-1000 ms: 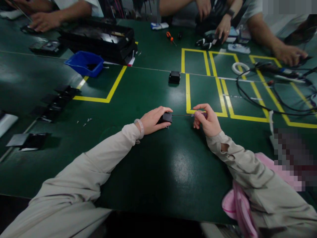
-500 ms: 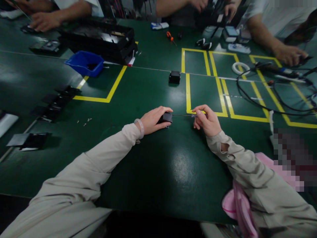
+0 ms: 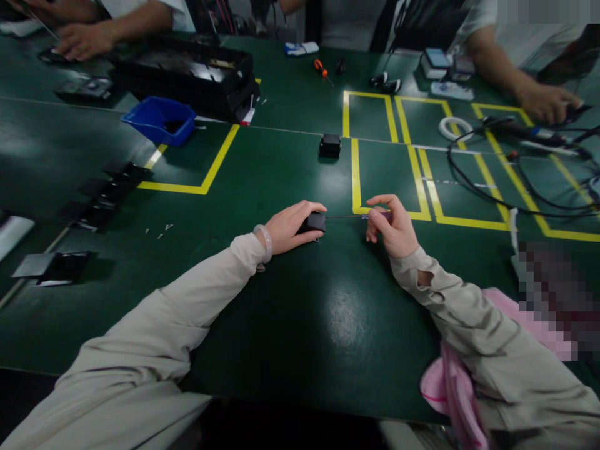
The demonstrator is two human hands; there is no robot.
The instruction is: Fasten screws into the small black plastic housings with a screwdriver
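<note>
My left hand (image 3: 291,227) is closed around a small black box-shaped part (image 3: 315,222) resting on the green table. Its fingers lie along the far side and the thumb along the near side. To the right, my right hand (image 3: 391,226) grips a screwdriver (image 3: 347,217) by its handle, which is mostly hidden by the fingers. The thin shaft lies level and points left, its tip meeting the right face of the black part. Farther back stands a similar black part (image 3: 330,145), apart from both hands.
Several black parts (image 3: 100,197) and a few small screws (image 3: 160,235) lie left, near a blue bin (image 3: 162,122) and stacked black trays (image 3: 229,81). An orange screwdriver (image 3: 321,69) lies behind. Cables (image 3: 452,165) and white tape (image 3: 455,128) are right. Co-workers' hands (image 3: 548,103) work across the table.
The fingers of my right hand have shifted slightly around the screwdriver handle, and the index finger is raised a little. My left hand stays put. A co-worker's hands at the far side have left view.
</note>
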